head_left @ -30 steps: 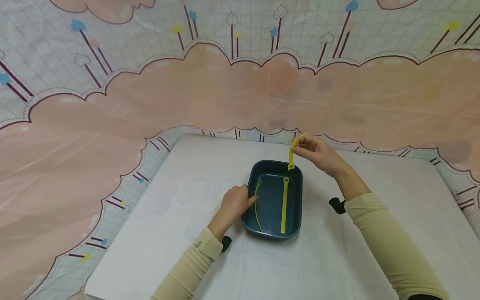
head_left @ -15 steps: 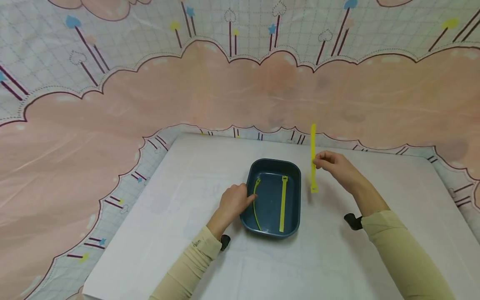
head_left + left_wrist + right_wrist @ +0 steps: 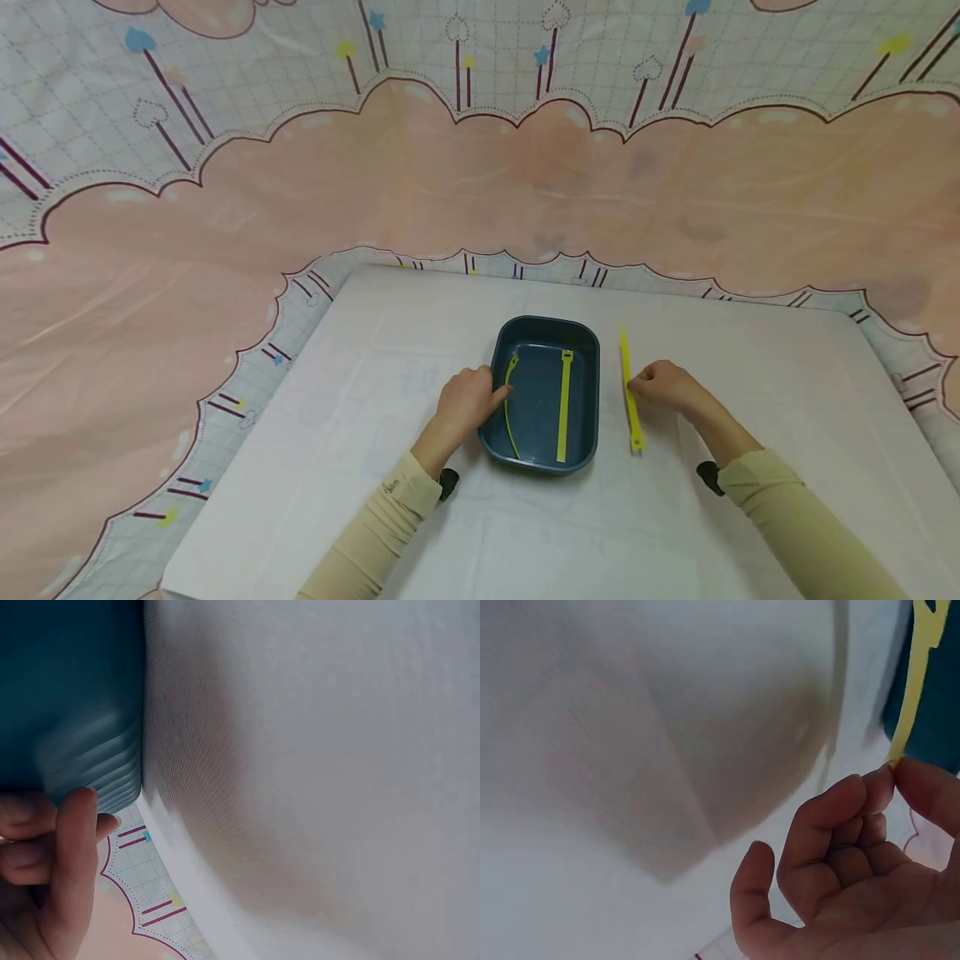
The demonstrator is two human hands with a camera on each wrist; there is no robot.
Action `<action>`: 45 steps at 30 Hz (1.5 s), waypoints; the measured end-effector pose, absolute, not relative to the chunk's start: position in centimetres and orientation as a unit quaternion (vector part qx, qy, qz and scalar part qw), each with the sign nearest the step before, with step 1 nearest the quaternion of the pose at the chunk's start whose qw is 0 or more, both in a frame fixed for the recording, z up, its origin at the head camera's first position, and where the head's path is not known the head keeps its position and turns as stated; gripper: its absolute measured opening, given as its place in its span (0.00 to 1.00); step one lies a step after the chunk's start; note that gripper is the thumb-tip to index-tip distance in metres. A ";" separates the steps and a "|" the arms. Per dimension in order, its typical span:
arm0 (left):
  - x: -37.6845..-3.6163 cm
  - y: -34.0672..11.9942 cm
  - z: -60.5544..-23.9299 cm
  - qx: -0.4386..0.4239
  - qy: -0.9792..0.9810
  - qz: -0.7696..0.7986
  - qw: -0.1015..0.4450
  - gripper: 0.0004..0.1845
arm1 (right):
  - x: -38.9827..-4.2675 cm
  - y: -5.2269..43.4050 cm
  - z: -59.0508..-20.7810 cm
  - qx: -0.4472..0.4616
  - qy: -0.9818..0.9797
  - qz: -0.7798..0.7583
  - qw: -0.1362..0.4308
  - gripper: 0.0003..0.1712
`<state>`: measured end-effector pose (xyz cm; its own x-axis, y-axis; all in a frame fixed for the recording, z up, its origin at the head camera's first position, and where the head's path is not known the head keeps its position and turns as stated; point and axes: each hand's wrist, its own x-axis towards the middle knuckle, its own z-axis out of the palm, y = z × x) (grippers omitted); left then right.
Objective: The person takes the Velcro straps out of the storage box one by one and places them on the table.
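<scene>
A dark blue plastic box [image 3: 597, 392] stands on the white table, with my left hand [image 3: 465, 402] gripping its left rim, thumb over the inside. Fingers of that hand [image 3: 71, 870] lie against the ribbed outer wall of the box [image 3: 67, 682] in the left wrist view. Inside the box, a curved yellow cable tie [image 3: 508, 417] leans at the left and a flat one [image 3: 565, 408] lies at the right. My right hand [image 3: 667, 386] pinches another yellow cable tie [image 3: 633, 417] between thumb and fingertips, low over the table, right of the box. Its slotted head points toward me.
The white tabletop [image 3: 360, 358] extends around the box on all sides. Behind and to the left of it hangs a patterned pink and white cloth [image 3: 465, 183]. Black wrist cameras [image 3: 448, 483] sit at both cuffs.
My right hand has carried its cable tie from above the box's far right corner out to the right, then down toward the table. My left hand stays on the rim.
</scene>
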<state>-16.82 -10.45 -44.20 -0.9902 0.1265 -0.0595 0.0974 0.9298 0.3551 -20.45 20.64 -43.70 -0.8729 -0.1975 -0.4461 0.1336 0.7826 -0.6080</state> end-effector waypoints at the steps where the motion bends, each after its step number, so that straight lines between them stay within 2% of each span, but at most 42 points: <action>1: -16.8 -10.4 -44.2 0.057 0.982 0.177 0.041 0.20 | -20.4 20.6 -43.9 -0.015 0.912 -0.322 0.252 0.16; 24: -17.0 -10.3 -44.4 0.071 0.984 0.164 0.020 0.20 | -19.8 20.7 -44.7 -0.020 0.954 -0.181 0.238 0.15; 45: -16.8 -10.3 -44.3 0.071 0.985 0.159 0.009 0.21 | -20.0 20.5 -44.1 -0.040 0.965 -0.160 0.204 0.15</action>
<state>-16.80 -10.27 -44.29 -0.9898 0.1425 0.0051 0.1369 0.9394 0.3142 -20.05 20.51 -44.06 -0.9137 -0.1420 -0.3808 -0.0119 0.9459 -0.3242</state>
